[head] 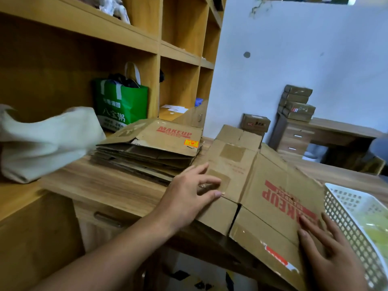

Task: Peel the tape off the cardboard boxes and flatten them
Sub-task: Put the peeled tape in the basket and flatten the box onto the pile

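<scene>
We see the left hand lying spread on a collapsed brown cardboard box with red MAKEUP lettering. Its fingers are nearly straight and apart and grip nothing, and the thumb tip sits at the slit between two flaps. Under its fingertips is a square patch of brown tape. Just beyond them, further from the person, is a second patch of the same kind.

The right hand lies palm down on the box's lettered panel, fingers straight, holding nothing. A crease runs across the box between the two hands. The box rests on a wood-grain counter, and its near flaps jut past the counter's edge below both hands. A strip of clear glossy tape shows on the flap left of the right hand.

Just right of the right hand stands a white plastic lattice basket; we cannot tell whether it touches the box. Beyond the left hand and to its left lies a stack of flattened brown cardboard boxes, the top one also printed MAKEUP. Further left of that hand sits a cream cloth bag, blurred. Behind the stack, a green shopping bag with white handles stands in a wooden shelf unit. Far beyond the right hand, small brown boxes are piled on a wooden desk against a pale wall.
</scene>
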Available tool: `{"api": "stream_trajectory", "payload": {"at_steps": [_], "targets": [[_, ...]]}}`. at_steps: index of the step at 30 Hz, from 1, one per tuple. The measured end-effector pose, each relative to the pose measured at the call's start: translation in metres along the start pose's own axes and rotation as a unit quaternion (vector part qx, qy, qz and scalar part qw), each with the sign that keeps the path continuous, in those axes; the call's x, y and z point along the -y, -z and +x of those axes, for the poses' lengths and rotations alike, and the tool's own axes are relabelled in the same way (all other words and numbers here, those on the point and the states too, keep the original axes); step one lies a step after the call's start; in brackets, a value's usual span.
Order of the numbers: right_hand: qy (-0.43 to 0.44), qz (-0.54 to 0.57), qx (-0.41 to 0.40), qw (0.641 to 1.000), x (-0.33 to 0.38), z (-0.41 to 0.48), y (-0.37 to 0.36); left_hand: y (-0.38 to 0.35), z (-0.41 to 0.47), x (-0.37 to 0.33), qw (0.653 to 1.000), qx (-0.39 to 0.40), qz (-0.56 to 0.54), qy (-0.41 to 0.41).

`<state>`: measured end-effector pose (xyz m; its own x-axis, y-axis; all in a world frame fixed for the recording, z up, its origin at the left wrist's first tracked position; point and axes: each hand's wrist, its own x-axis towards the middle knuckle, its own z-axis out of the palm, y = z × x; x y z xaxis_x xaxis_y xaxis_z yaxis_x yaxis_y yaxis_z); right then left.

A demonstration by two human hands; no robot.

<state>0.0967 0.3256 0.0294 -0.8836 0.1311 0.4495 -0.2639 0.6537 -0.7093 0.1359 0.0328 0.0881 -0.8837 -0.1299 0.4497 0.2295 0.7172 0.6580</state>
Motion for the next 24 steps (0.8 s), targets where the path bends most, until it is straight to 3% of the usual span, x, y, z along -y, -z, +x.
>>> {"api": "stream_trajectory", "payload": {"at_steps": [3, 14, 24], "targets": [[0.037, 0.013, -0.015, 0.999, 0.017, 0.007, -0.004, 0.024, 0.006, 0.001, 0.999, -0.027, -0.006, -0.018], [0.135, 0.029, 0.089, 0.986, 0.143, 0.082, -0.098, 0.144, 0.057, 0.085, 0.991, -0.129, 0.031, 0.011], [0.159, 0.030, 0.153, 0.975, 0.222, 0.142, -0.214, 0.202, 0.124, 0.184, 0.987, -0.143, 0.053, 0.057]]}}
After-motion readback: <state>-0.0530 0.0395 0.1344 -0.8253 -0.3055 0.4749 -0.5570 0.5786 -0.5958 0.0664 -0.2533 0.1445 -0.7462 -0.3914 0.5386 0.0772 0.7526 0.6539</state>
